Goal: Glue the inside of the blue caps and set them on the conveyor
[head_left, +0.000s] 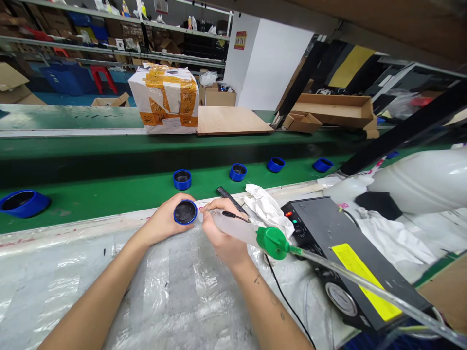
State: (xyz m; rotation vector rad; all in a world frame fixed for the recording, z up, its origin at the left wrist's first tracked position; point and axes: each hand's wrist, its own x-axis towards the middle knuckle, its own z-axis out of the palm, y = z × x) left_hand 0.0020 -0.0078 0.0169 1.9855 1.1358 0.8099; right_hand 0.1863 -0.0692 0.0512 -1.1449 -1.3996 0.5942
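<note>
My left hand point(168, 217) is closed round a blue ring-shaped cup with a dark inside point(185, 212), its opening tilted towards me. Just right of it, my right hand point(224, 238) grips a translucent glue dispensing syringe point(237, 230) with a green cap point(274, 242). From that cap a clear air hose point(350, 277) runs off to the lower right. The syringe's front end points at the cup's rim; whether they touch is hidden by my fingers. A black remote-like strip point(230, 199) lies behind my right hand.
Several blue cups point(182, 179) stand along the green conveyor belt point(120, 187). To the right sit a dark dispenser box point(350, 257) with a gauge, a crumpled white cloth point(268, 206) and a large white plastic bottle point(423, 180). A black post point(401, 129) slants across the right side. Clear plastic covers the bench point(175, 301).
</note>
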